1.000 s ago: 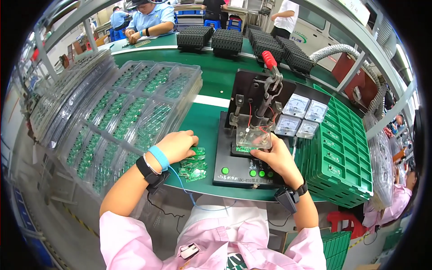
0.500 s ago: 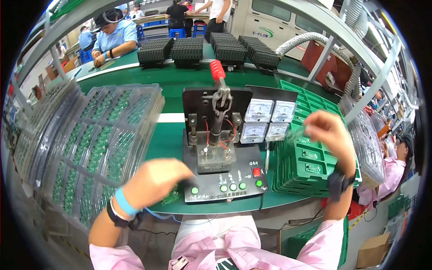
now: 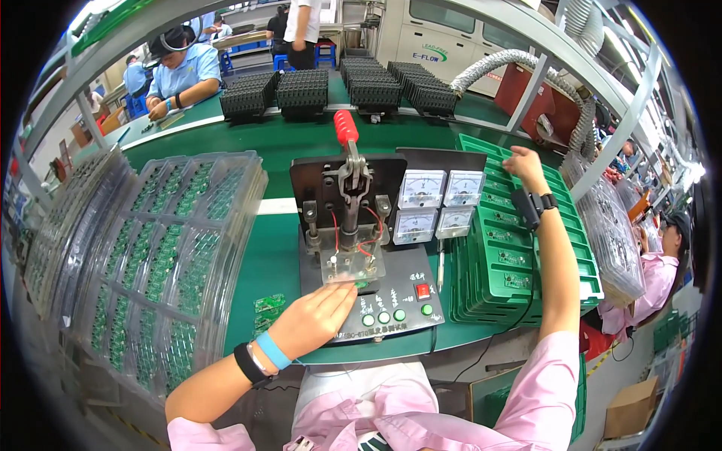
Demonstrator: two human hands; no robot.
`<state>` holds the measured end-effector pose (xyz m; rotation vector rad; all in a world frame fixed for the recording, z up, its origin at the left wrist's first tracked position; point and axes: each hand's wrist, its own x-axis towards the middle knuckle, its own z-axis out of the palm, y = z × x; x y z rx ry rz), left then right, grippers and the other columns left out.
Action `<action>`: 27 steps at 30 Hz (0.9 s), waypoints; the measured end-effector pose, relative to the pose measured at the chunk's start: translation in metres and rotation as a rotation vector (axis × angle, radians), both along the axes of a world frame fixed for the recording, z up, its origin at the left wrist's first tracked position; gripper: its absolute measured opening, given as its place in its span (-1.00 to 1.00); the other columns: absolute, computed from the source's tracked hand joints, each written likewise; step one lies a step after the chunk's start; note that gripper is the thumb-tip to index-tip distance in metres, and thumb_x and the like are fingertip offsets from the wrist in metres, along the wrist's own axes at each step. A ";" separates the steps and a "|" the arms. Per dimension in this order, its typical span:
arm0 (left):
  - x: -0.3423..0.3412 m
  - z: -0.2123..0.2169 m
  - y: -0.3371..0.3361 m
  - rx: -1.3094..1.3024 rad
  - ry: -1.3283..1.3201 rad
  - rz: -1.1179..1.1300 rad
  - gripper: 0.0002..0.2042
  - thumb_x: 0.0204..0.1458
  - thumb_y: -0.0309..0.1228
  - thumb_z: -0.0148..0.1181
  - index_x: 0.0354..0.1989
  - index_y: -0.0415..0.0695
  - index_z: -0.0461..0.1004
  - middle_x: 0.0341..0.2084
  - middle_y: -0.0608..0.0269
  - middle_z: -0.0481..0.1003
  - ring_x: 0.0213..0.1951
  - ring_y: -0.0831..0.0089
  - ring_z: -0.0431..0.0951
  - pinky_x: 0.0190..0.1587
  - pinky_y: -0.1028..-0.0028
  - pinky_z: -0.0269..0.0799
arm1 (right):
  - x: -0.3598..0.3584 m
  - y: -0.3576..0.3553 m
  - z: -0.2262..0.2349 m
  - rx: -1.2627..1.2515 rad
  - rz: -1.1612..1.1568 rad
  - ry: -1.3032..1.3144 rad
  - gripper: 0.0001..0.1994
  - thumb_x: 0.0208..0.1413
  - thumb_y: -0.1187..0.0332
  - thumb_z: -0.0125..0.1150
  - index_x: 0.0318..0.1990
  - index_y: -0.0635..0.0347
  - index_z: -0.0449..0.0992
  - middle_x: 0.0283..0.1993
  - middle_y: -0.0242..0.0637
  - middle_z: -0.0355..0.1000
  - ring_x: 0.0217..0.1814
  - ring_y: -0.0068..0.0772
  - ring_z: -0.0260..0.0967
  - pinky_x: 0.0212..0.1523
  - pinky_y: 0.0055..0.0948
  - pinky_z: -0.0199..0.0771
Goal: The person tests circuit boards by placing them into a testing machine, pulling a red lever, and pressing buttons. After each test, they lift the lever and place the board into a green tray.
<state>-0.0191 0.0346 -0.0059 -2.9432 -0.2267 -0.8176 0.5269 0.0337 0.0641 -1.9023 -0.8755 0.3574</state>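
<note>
Circuit board [image 3: 362, 285], small and green, shows at the front of the black fixture [image 3: 410, 282], just below the edge of its clear plate [image 3: 350, 267], and our left hand [image 3: 320, 314] is right at it. We hold the fingers of that hand straight and close together, the tips by the board; the thumb is hidden, so we cannot tell whether the board is pinched. Our right hand [image 3: 525, 168] is well apart from the left, over the far part of the stack of green trays [image 3: 472, 278], fingers bent; we cannot tell whether anything is between them. Near our left hand, some loose boards [image 3: 267, 310] lie on the green table [image 3: 274, 252]. To our left we have clear trays [image 3: 244, 180] with rows of boards. A red handle [image 3: 345, 128] rises above the fixture, and four meters [image 3: 420, 189] stand between it and the green trays
</note>
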 end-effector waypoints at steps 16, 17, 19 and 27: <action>-0.016 0.012 -0.022 -0.102 -0.090 -0.145 -0.64 -0.11 -0.50 0.27 -0.07 -0.27 0.49 -0.10 0.03 0.52 -0.02 0.17 0.54 -0.05 0.31 0.48 | -0.351 -0.020 0.101 0.483 0.629 -0.166 -0.49 0.27 0.08 0.04 0.20 0.32 0.33 0.03 -0.01 0.47 0.10 -0.19 0.43 0.15 -0.30 0.35; -0.019 0.012 -0.022 -0.083 -0.110 -0.174 -0.64 -0.12 -0.49 0.28 -0.08 -0.26 0.50 -0.13 0.05 0.53 -0.06 0.20 0.55 -0.09 0.31 0.49 | -0.355 -0.022 0.097 0.525 0.644 -0.005 -0.44 0.28 0.03 0.02 0.24 0.32 0.30 0.07 0.02 0.45 0.14 -0.16 0.40 0.19 -0.27 0.32; -0.033 0.013 -0.015 -0.066 -0.119 -0.161 -0.64 -0.12 -0.49 0.30 -0.08 -0.25 0.51 -0.15 0.07 0.53 -0.09 0.22 0.56 -0.13 0.32 0.50 | -0.382 -0.039 0.067 1.158 0.907 0.212 -0.36 0.27 -0.04 0.01 0.30 0.33 0.24 0.16 0.05 0.39 0.20 -0.11 0.35 0.27 -0.15 0.21; -0.036 0.024 0.006 -0.264 -0.160 0.080 -0.46 -0.15 -0.31 0.42 0.09 -0.08 0.46 -0.26 0.17 0.43 -0.33 0.24 0.51 -0.27 0.30 0.47 | -0.358 -0.148 -0.064 0.360 0.598 -0.727 -0.40 -0.09 0.36 0.39 0.18 0.21 0.39 0.27 -0.09 0.33 0.33 0.05 0.21 0.27 0.08 0.17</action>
